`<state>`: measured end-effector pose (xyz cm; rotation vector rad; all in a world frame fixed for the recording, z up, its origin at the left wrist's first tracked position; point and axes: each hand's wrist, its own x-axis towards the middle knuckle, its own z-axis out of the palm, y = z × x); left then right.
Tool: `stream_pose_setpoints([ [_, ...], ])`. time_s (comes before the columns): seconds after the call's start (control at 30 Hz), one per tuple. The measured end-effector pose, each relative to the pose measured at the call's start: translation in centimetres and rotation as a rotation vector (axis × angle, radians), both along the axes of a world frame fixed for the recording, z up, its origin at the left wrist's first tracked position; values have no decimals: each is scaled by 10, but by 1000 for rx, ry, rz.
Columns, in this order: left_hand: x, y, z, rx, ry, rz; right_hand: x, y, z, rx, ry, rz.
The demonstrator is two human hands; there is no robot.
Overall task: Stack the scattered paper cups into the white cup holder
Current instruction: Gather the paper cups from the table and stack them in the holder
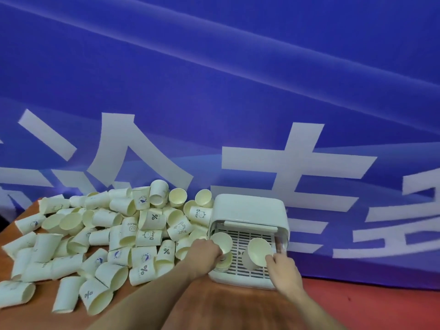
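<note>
while both your hands are at the white cup holder, which sits at the 3 o'clock end of the wooden table against the blue banner, each of them is busy with a cup: your left hand is curled round a cup at the holder's 9 o'clock side, right over a short stack of cups whose rims show beneath it, and your right hand pinches the rim of a second cup toward the 3 o'clock side of the slotted tray. both held cups are tilted, mouths open up and toward 12 o'clock, bases down and toward you, so their long axes lean rather than stand straight; i'd judge that a cup pressed in at that lean could wedge crooked on the stack or crush its rim, so square it up before pushing. the stack looks loose, and a nudge from your left wrist could tip it off the tray's near edge. the pile of loose cups spreads from 9 o'clock right up to the holder's side, most lying on their sides with mouths pointing every which way, and your left forearm crosses just beside it, so a careless sweep could roll some off the table's near edge. the holder itself opens toward you, its long axis running 12 to 6.
</note>
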<state>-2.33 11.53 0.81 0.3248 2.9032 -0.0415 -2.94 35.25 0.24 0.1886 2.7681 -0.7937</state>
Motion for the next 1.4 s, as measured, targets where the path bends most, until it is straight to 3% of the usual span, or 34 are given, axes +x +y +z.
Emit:
stream_pose_setpoints([
  [0.37,-11,-2,-35,-6,-204,-46,-15,-23,-7,21,-12,15],
  [0.83,-6,-98,0,12,-36,113,-29,-89,4,122,42,260],
  [1.17,40,-145,-32,42,-93,276,-27,-103,-42,297,-45,291],
  [1.4,44,-174,-15,-4,-70,317,-26,-115,-29,329,-10,209],
])
